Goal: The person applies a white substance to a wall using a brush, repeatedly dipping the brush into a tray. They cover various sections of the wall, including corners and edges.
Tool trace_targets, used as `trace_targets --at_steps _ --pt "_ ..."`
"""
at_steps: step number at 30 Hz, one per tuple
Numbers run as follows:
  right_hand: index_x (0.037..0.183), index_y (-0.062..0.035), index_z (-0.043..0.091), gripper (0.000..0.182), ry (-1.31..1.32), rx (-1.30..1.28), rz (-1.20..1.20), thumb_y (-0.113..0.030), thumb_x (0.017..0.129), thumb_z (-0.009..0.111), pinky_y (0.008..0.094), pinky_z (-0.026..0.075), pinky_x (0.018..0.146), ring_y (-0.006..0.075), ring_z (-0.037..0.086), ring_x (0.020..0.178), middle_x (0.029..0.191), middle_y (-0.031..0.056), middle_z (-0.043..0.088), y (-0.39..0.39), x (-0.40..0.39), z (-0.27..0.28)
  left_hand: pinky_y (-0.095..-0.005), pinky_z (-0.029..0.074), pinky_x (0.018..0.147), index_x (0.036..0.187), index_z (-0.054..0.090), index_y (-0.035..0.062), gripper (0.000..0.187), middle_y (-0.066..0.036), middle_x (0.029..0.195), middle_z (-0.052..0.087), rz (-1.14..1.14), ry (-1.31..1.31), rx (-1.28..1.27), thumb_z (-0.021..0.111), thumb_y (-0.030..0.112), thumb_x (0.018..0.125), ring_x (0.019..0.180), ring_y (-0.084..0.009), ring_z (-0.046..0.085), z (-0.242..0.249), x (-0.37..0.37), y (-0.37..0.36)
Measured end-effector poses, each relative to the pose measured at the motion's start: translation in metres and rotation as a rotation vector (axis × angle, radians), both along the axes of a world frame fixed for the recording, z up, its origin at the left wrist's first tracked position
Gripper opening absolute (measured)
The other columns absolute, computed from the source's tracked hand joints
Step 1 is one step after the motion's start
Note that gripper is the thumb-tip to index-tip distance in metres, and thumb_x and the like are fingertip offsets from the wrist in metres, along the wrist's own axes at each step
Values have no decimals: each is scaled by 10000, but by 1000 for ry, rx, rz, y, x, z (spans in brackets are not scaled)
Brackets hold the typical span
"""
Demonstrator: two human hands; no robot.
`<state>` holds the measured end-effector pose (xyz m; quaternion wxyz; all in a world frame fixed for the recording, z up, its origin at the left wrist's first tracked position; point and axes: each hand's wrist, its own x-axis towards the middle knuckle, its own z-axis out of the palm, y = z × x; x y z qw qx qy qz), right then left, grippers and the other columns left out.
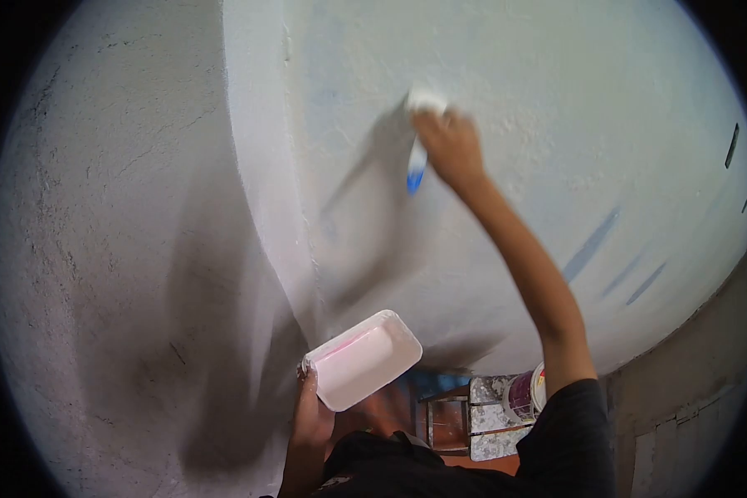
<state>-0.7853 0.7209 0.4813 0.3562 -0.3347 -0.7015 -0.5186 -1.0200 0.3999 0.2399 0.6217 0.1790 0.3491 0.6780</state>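
1. Painting the wall [556,66] up high right now: the right hand [450,148] is closed round a brush [417,158], its white head pressed to the plaster and the blue handle tip poking out below the fist
2. Left hand [311,415] is down low, fingers clamped on the near end of a tray [363,358], which tilts up and to the right with pale paint inside and a pink streak along one side
3. Step in hand, as I read it: laying a coat on the upper patch just right of the corner; faint blue smears show through near the brush, and darker blue streaks sit well off to the right
4. Next move, by my guess, calls for a fresh load from the tray, so the brush would have to drop a long way to meet it
5. Edges: the wall corner [261,166] runs down just left of the brush, and the left-hand wall looks rougher and greyer
6. Room: the wall to the right is open all the way across; below, a bucket [524,392] and a spattered sheet [490,419] crowd the floor near the feet, close under the right arm
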Motion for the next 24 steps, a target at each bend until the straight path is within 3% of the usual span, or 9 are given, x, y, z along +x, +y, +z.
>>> trace_targets --at_steps 1,5,8,12,15,17,20,24 --pt "1171 -121 626 397 -28 47 30 -138 776 605 382 463 677 239 569 882 1106 41 598 2 -7 -38 -411 410 1055 1382 411 53 415 -126 1362 510 0 -14 -3 349 297 1052 1257 -249 502 3 1 -2" --pt "1160 -86 621 384 -113 -274 111 -131 779 599 357 448 689 216 533 856 1092 31 578 -27 -16 -142 -405 385 1073 1376 394 54 387 -120 1355 499 30 -32 -37 360 260 1050 1258 -244 489 4 0 -13" --pt "1160 -100 629 395 -133 -527 98 -107 766 604 385 454 701 240 552 859 1063 53 603 -34 -17 -149 -411 402 1062 1382 408 46 413 -131 1366 504 61 -35 -33 341 286 1052 1260 -261 498 -22 -8 -13" --pt "1146 -143 643 383 77 -528 100 -128 764 631 441 470 756 295 586 919 1004 84 619 -14 -6 -51 -414 389 1068 1375 390 55 391 -125 1351 499 46 -50 -25 362 267 1048 1251 -248 493 -15 -11 -19" --pt "1151 -148 638 422 200 -175 276 -89 733 644 416 486 759 295 579 902 1021 64 620 -14 -1 40 -416 395 1063 1377 387 56 389 -125 1350 498 -12 106 50 359 266 1050 1250 -246 493 -21 -16 -16" --pt "1162 -136 629 451 211 -45 195 -71 717 655 400 464 710 270 572 870 1009 45 619 -24 -8 75 -417 399 1060 1377 388 57 390 -124 1351 496 14 48 31 357 268 1051 1248 -246 494 -19 -18 -11" --pt "1171 -97 630 399 136 0 66 -88 773 625 396 472 717 280 578 867 1041 63 629 -23 -19 46 -417 403 1057 1378 389 59 390 -122 1353 495 2 58 54 354 270 1052 1245 -245 497 -19 -24 -7" --pt "1213 -89 600 423 -61 -70 60 -171 799 579 372 451 656 225 550 867 1106 55 576 -7 -36 -110 -416 407 1054 1376 396 59 393 -117 1350 500 14 -75 -4 360 279 1052 1243 -242 501 -24 -35 0"
